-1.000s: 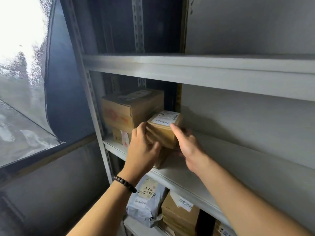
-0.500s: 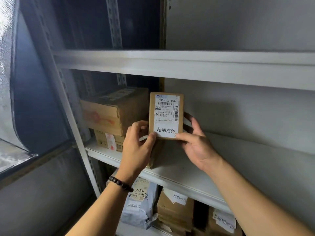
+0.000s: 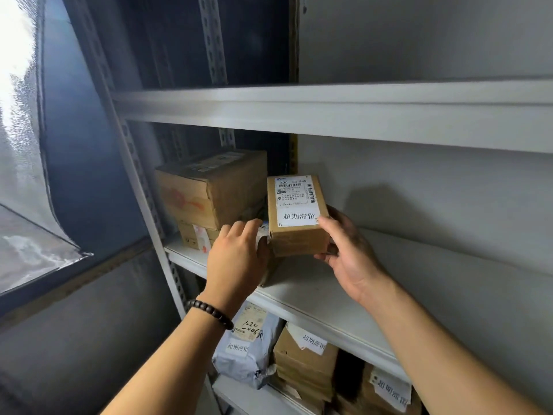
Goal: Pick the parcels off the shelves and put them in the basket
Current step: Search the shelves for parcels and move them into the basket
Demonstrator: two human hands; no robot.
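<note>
Parcel (image 3: 294,217) gripped by right hand (image 3: 350,256) hangs above shelf (image 3: 389,283), beside boxes (image 3: 209,190).

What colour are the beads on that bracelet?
Dark brown, almost black. The bracelet sits on the left wrist, and the head view shows it plainly.

Window (image 3: 16,73): bright white, at the upper left edge.
Clear sheet (image 3: 27,229): shiny and speckled, on the left side, with its lower corner curling out.
Dark blue panel (image 3: 86,175): just right of the sheet, running from the top down to the middle.
Brown ledge (image 3: 89,275): slanted strip at the lower left.
Low wall (image 3: 74,345): grey, under the ledge.
Back wall (image 3: 434,37): plain grey, filling the upper right.
Yellow strip (image 3: 294,151): thin and upright, on the back wall's left edge.
</note>
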